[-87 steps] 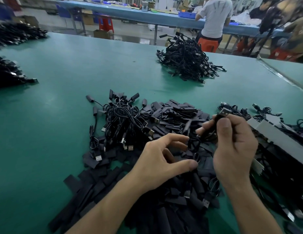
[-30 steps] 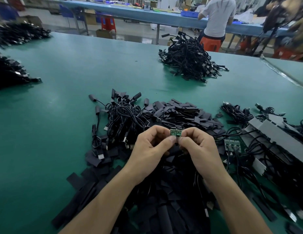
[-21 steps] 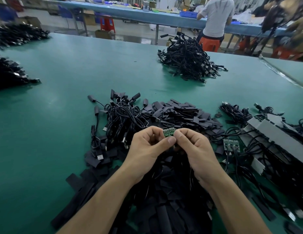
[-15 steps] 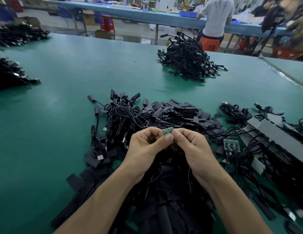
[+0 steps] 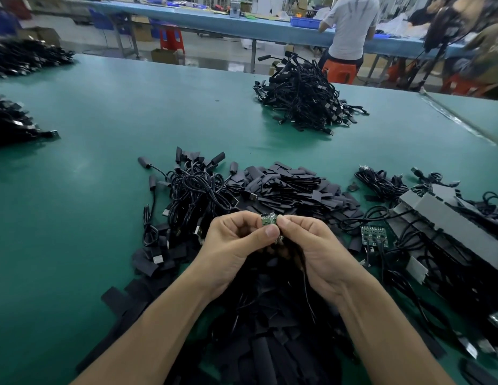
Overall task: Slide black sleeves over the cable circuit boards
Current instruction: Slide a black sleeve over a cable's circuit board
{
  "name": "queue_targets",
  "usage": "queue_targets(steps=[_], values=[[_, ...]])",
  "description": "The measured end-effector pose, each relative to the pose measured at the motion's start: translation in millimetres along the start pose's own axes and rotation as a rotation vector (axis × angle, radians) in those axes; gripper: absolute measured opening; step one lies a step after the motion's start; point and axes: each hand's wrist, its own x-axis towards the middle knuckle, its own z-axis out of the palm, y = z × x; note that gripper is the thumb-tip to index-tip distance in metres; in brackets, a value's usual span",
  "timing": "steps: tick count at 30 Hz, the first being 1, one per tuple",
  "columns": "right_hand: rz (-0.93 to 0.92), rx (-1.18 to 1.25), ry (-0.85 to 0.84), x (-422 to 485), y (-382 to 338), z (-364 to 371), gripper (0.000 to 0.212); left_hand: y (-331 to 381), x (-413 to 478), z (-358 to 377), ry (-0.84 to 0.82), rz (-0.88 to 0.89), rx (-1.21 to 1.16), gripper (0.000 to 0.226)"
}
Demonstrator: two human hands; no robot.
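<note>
Green bench (image 5: 131,129) lies under the grip: left hand (image 5: 234,245) and right hand (image 5: 317,251) pinch one bare circuit board (image 5: 268,219). Loose black sleeves (image 5: 292,187) lie just beyond, and a second board (image 5: 373,235) lies to the right. Sleeving looks still to do.

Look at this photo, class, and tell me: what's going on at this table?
A person pinches a small green circuit board between the left hand and right hand, above a heap of flat black sleeves on the green table. The board's top shows bare; the fingers hide the rest. A second bare green board lies to the right.
</note>
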Motion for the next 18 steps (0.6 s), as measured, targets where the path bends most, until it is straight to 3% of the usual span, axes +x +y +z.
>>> queue_targets(steps=[6, 8, 11, 12, 14, 18], values=[[-0.053, 0.069, 0.096, -1, 4, -1, 0.018, -1, 1, 3, 0.007, 0.031, -0.013, 0.013], [-0.165, -0.169, 0.282, -1, 4, -8, 0.018, -1, 1, 3, 0.067, 0.083, 0.023, 0.017], [-0.328, -0.838, 0.643, -5, 1, -29, 0.014, 3, 2, 0, 0.153, 0.168, 0.008, 0.021], [-0.286, -1.078, 0.709, -8, 0, -34, 0.007, 4, 2, 0, 0.176, 0.191, 0.017, 0.024], [-0.127, -1.429, 0.782, -10, 4, -41, 0.025, 7, 3, -2, 0.222, 0.238, 0.087, 0.024], [-0.200, -1.456, 0.695, -8, 3, -33, 0.025, 3, 3, -4, 0.259, 0.239, 0.261, 0.024]])
